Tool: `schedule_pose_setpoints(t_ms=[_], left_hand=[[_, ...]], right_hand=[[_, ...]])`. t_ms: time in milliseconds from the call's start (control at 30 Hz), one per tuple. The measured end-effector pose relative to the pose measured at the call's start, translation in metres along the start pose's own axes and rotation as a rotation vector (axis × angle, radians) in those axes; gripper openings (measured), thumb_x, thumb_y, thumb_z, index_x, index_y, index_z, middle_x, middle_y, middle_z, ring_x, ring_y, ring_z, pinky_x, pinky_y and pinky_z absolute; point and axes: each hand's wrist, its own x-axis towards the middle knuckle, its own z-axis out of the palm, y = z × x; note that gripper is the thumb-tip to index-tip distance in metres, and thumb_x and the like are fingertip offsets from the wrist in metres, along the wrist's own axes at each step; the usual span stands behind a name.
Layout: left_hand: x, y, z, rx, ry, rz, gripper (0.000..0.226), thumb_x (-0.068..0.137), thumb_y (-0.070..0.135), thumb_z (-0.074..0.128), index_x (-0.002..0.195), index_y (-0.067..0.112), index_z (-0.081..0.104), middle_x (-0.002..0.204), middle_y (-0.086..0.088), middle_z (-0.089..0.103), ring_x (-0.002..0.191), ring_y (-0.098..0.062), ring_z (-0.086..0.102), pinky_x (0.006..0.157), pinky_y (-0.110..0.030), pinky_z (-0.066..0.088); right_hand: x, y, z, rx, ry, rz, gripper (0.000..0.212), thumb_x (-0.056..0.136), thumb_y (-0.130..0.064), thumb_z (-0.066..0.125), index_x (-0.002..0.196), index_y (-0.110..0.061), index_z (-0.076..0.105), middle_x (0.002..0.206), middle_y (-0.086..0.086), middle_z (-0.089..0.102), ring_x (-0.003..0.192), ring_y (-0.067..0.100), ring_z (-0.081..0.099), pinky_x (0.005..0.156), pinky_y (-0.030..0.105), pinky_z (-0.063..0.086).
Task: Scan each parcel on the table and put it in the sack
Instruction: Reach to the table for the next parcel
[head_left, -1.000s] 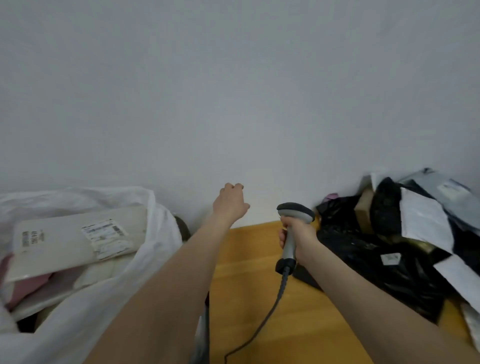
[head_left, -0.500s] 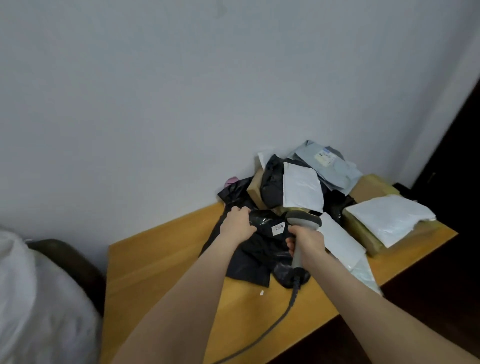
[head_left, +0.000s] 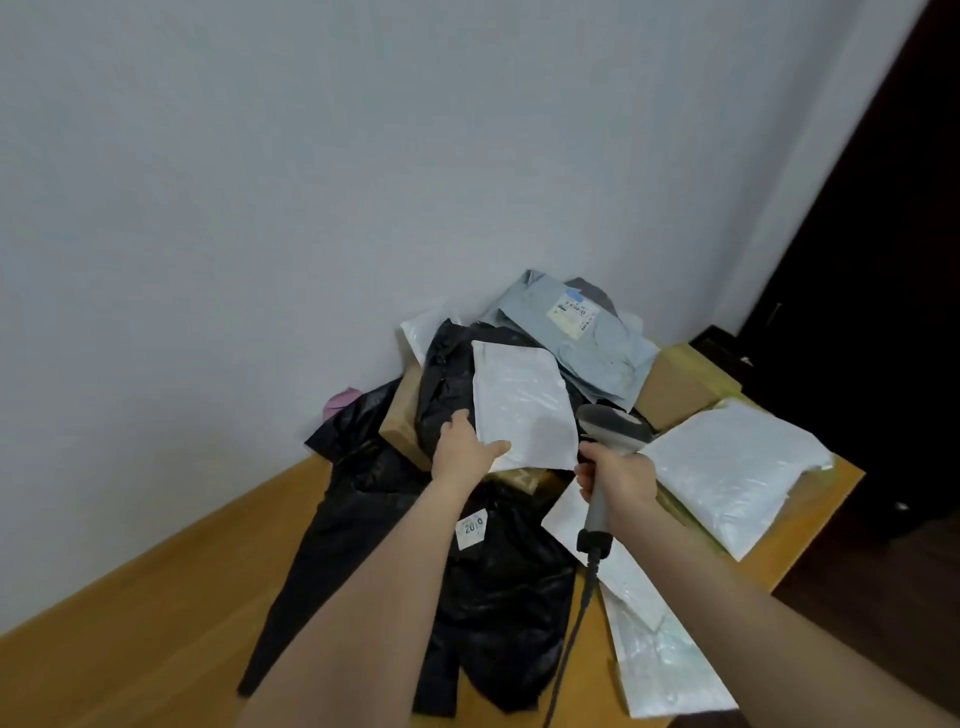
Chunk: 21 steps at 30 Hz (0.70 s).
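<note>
Though the sack is out of view, black, white and grey plastic parcels (head_left: 498, 597) heap the far right corner of the wooden surface (head_left: 156, 623), so most work seems left. The left hand (head_left: 465, 449) pinches the near corner of the topmost flat white plastic mailer (head_left: 524, 410); the right hand (head_left: 618, 480) clasps a grey corded scanner (head_left: 610, 428) beside it.

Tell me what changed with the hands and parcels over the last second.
The left hand swung from near the sack to the black bag, then farther back onto the white poly mailer, taking hold of its near corner. The right hand keeps its grip on the barcode scanner; the parcel pile looks undisturbed.
</note>
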Motion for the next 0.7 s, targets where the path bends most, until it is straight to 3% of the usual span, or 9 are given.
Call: schedule_pose_setpoints(t_ms=[100, 200, 300, 367, 400, 467, 533, 600, 700], left_hand=[[0.040, 0.008, 0.013, -0.033, -0.002, -0.095, 0.085, 0.082, 0.038, 0.073, 0.146, 0.009, 0.026, 0.144, -0.014, 0.037, 0.127, -0.031, 0.045, 0.094, -0.042, 0.044], [0.061, 0.013, 0.022, 0.016, 0.034, -0.174, 0.064, 0.084, 0.037, 0.070, 0.134, 0.012, 0.039, 0.127, -0.009, 0.054, 0.111, -0.030, 0.056, 0.074, -0.038, 0.046], [0.069, 0.015, 0.023, 0.031, 0.061, -0.141, 0.016, 0.088, 0.034, 0.066, 0.094, 0.020, 0.060, 0.097, -0.003, 0.065, 0.080, -0.020, 0.059, 0.067, -0.032, 0.045], [0.071, 0.016, 0.014, 0.022, 0.109, -0.087, 0.021, 0.091, 0.033, 0.063, 0.074, 0.022, 0.058, 0.080, -0.001, 0.063, 0.070, -0.019, 0.055, 0.066, -0.031, 0.044], [0.072, 0.018, 0.004, 0.007, 0.138, -0.060, 0.019, 0.092, 0.032, 0.062, 0.076, 0.024, 0.059, 0.081, 0.000, 0.061, 0.073, -0.020, 0.056, 0.069, -0.032, 0.045], [0.069, 0.022, -0.019, -0.085, 0.193, -0.005, 0.011, 0.092, 0.029, 0.062, 0.099, 0.023, 0.068, 0.092, 0.003, 0.066, 0.087, -0.019, 0.062, 0.079, -0.033, 0.048], [0.062, 0.023, -0.043, -0.266, 0.206, 0.029, 0.024, 0.091, 0.022, 0.064, 0.113, 0.013, 0.066, 0.087, 0.008, 0.067, 0.077, -0.012, 0.067, 0.071, -0.028, 0.053], [0.050, 0.025, -0.063, -0.442, 0.188, 0.033, 0.026, 0.090, 0.013, 0.063, 0.115, 0.005, 0.064, 0.084, 0.001, 0.067, 0.073, -0.011, 0.067, 0.062, -0.023, 0.053], [0.026, 0.026, -0.086, -0.596, 0.220, 0.006, 0.014, 0.089, 0.001, 0.057, 0.094, 0.004, 0.070, 0.095, -0.012, 0.069, 0.092, -0.024, 0.068, 0.068, -0.022, 0.056]], right_hand=[[0.029, 0.000, 0.008, -0.008, 0.009, 0.024, 0.015, 0.083, -0.009, 0.068, 0.073, -0.001, 0.061, 0.056, 0.010, 0.063, 0.046, 0.019, 0.054, 0.052, 0.030, 0.046], [0.048, 0.000, 0.013, -0.002, 0.016, 0.052, 0.017, 0.083, -0.008, 0.069, 0.070, -0.002, 0.060, 0.054, 0.009, 0.063, 0.044, 0.018, 0.053, 0.052, 0.030, 0.047], [0.059, -0.005, 0.014, 0.031, 0.013, 0.071, 0.017, 0.083, -0.009, 0.070, 0.070, -0.002, 0.060, 0.054, 0.009, 0.062, 0.043, 0.017, 0.053, 0.049, 0.029, 0.046], [0.063, -0.012, 0.012, 0.064, 0.004, 0.075, 0.018, 0.083, -0.011, 0.071, 0.072, -0.003, 0.061, 0.053, 0.008, 0.062, 0.040, 0.014, 0.053, 0.046, 0.026, 0.046], [0.064, -0.017, 0.010, 0.085, -0.002, 0.075, 0.019, 0.084, -0.013, 0.072, 0.072, -0.003, 0.061, 0.053, 0.008, 0.062, 0.040, 0.014, 0.054, 0.046, 0.025, 0.047], [0.064, -0.029, 0.003, 0.127, -0.015, 0.082, 0.023, 0.084, -0.018, 0.074, 0.072, -0.003, 0.062, 0.057, 0.008, 0.063, 0.040, 0.013, 0.055, 0.046, 0.025, 0.049], [0.062, -0.042, -0.004, 0.176, -0.047, 0.094, 0.025, 0.085, -0.021, 0.074, 0.076, -0.002, 0.062, 0.061, 0.010, 0.065, 0.041, 0.014, 0.057, 0.045, 0.023, 0.051], [0.057, -0.055, -0.009, 0.207, -0.108, 0.100, 0.025, 0.085, -0.022, 0.075, 0.082, 0.000, 0.063, 0.065, 0.011, 0.067, 0.046, 0.016, 0.062, 0.043, 0.022, 0.052], [0.048, -0.072, -0.012, 0.241, -0.230, 0.128, 0.024, 0.085, -0.023, 0.075, 0.092, -0.003, 0.063, 0.078, 0.014, 0.069, 0.064, 0.023, 0.067, 0.050, 0.026, 0.058]])
